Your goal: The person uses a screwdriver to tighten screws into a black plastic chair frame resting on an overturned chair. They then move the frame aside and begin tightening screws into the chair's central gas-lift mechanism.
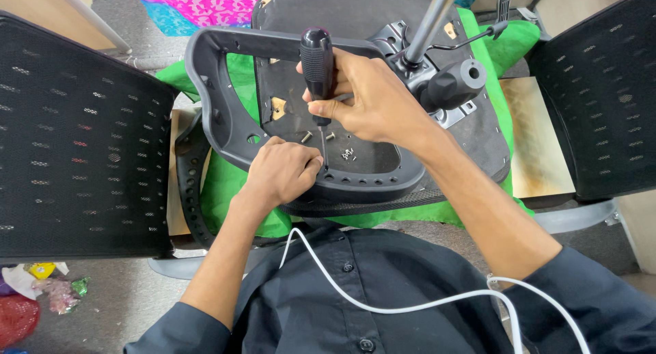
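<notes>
On a green cloth [232, 183], your right hand [372, 101] grips the black-handled screwdriver [318, 63] upright; your left hand [283, 173] pinches its tip against the grey plastic chair frame [225, 121].

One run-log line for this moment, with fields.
right hand: holds screwdriver upright | left hand: steadies tip on armrest frame | loose screws: on seat underside

Screwdriver [318, 63]: glossy black plastic handle, thin bright metal shaft. Armrest frame [225, 87] beneath it: matt grey moulded plastic, smooth. Seat underside [372, 156] inside the frame: matt black, faintly rough; loose screws [348, 153] there shiny metal. Gas-lift column [432, 19] behind the frame: polished metal. Green cloth [225, 183] under the frame: soft, matt. Mesh backrests [82, 135] flanking the frame: perforated black fabric.
</notes>
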